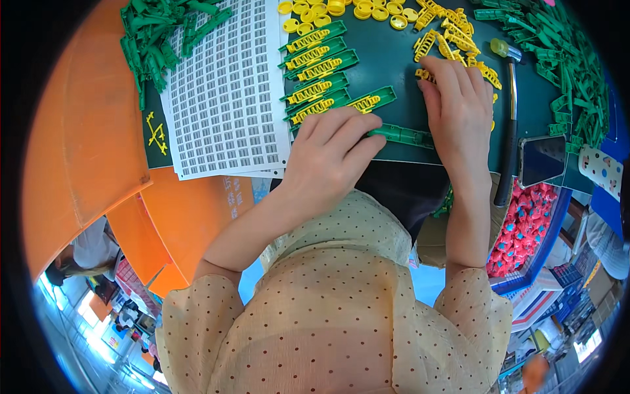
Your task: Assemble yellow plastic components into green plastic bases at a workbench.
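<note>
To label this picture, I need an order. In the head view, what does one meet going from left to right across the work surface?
Orange tray → sheet of printed labels → left hand on a green strip → right hand → hammer → dark phone → pile of green parts.

White label sheets (226, 92), gridded with small black-printed stickers, lie left on the green mat. Dark phone screen (542, 159) lies at the right edge.

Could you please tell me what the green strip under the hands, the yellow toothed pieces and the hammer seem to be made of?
Green strip, pinned by the left hand: likely moulded plastic, even colour, ribbed, slight sheen. Yellow toothed pieces, near the right hand: probably plastic too, glossy, uniform. Hammer: shiny metal-looking shaft, dark grip, perhaps rubber; yellowish head, material unclear.
</note>
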`<state>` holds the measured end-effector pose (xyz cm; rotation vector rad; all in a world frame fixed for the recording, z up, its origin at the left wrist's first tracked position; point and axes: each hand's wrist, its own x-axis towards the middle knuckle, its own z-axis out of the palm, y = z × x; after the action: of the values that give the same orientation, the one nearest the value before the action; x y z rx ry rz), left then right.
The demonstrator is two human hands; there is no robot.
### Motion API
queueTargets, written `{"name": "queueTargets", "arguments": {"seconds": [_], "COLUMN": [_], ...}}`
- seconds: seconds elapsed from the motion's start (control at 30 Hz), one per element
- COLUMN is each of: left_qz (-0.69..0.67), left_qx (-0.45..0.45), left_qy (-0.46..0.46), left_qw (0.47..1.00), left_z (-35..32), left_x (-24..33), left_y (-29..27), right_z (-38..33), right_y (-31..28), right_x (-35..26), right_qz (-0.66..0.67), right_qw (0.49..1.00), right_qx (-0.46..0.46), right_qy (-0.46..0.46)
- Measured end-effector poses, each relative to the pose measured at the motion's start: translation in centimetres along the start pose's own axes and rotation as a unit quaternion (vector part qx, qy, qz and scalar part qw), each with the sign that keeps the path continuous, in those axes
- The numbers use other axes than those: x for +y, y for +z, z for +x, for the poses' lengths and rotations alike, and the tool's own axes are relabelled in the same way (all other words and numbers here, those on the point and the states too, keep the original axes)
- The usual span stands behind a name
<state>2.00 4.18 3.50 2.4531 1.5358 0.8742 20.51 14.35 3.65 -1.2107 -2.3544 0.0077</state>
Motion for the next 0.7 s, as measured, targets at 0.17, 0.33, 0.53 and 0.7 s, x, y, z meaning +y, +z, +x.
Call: {"name": "queueTargets", "arguments": {"seconds": [0.17, 0.33, 0.53, 0.7], "left_qz": [-0.062, -0.217, -0.245, -0.329], "left_qx": [0.012, 0.025, -0.028, 0.03], "left_qy": [-0.052, -0.177, -0.114, -0.174], "left_qw": [0.997, 0.96, 0.962, 0.928], "left_z": [-0.3, -0.9, -1.1, -0.2], "left_x": [-0.3, 0.2, -0.1, 2.0], "left_y": [-1.6, -2.8, -3.2, -1.1], "right_z": [-0.7, -2.6, -5.6, -7.2], "right_y": [-1.0, -2.5, -3.8, -3.7], "right_x": [0.2, -0.3, -2.3, -4.7], "right_qz": [0.099, 0.345, 0.523, 0.617], "right_qw": [0.995, 0.925, 0.825, 0.766], "right_qx": [0.023, 0.104, 0.112, 0.015], "right_qy": [0.021, 0.121, 0.181, 0.178]}}
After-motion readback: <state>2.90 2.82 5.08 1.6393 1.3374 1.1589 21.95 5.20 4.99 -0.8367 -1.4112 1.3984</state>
